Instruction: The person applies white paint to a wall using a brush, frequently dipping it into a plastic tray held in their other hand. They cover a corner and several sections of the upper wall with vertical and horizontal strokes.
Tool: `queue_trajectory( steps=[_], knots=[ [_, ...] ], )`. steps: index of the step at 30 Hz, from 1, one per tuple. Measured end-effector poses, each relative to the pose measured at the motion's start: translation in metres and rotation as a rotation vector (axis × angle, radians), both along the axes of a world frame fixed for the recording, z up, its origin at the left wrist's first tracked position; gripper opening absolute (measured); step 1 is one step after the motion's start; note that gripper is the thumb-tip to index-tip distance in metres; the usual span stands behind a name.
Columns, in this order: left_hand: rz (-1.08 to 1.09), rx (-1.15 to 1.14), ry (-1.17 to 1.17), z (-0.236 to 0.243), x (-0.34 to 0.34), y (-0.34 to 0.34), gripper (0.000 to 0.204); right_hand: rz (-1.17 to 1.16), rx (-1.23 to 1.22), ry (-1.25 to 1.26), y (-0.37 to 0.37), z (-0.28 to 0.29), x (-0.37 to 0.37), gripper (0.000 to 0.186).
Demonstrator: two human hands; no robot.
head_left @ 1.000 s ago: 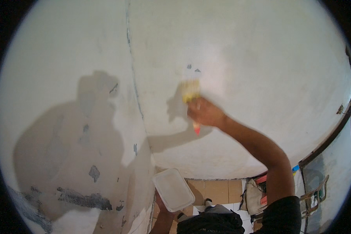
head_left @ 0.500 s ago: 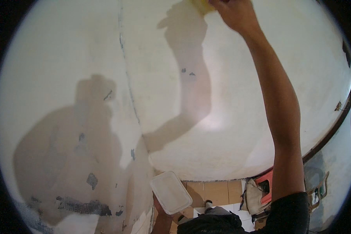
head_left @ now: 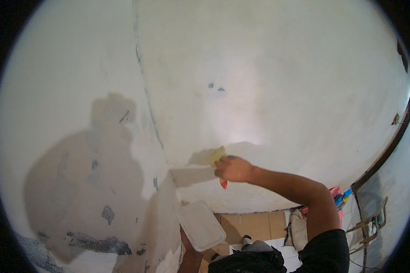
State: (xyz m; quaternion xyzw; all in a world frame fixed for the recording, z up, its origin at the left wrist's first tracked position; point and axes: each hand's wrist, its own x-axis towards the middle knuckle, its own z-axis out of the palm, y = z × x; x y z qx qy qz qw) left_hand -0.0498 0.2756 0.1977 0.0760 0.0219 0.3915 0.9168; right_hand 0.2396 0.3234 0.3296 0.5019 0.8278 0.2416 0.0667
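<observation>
Gripped in my right hand (head_left: 233, 169) is a paintbrush (head_left: 217, 156), its pale yellow head pointing up and a red handle end showing below my fingers. The head is close to the right-hand wall (head_left: 282, 113); whether it touches cannot be told. Low by the corner, my left hand (head_left: 192, 249) holds a white rectangular plastic tub (head_left: 202, 226) from below and the side. Its inside looks whitish, and most of the left fingers are hidden under it.
The left wall (head_left: 77, 182) meets the right one at a cracked corner and has grey bare patches. On the tiled floor lie brown cardboard (head_left: 255, 226) and a beige cloth (head_left: 298, 230). A chair-like frame (head_left: 369, 227) stands at the right.
My right hand has come down from the top of the view with the paintbrush, its elbow now bent. The left hand and tub have hardly moved.
</observation>
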Motion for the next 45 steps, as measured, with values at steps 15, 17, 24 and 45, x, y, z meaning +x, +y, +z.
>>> queue_trajectory(
  steps=[15, 17, 24, 45],
  knots=[
    [-0.116, -0.154, -0.517, -0.053, 0.021, -0.007, 0.062, -0.145, 0.944, 0.353, 0.040, 0.276, 0.007, 0.024],
    [-0.049, -0.105, -0.355, -0.047, 0.018, -0.008, 0.061, -0.080, 0.659, 0.078, 0.040, 0.186, 0.018, 0.025],
    [-0.004, -0.190, -0.076, 0.001, 0.017, -0.015, 0.060, 0.064, 0.272, -0.085, -0.022, -0.042, 0.022, 0.018],
    [-0.090, 0.159, 0.142, 0.004, 0.057, -0.028, 0.051, -0.544, -0.114, 1.362, -0.146, 0.046, -0.099, 0.023]
  ],
)
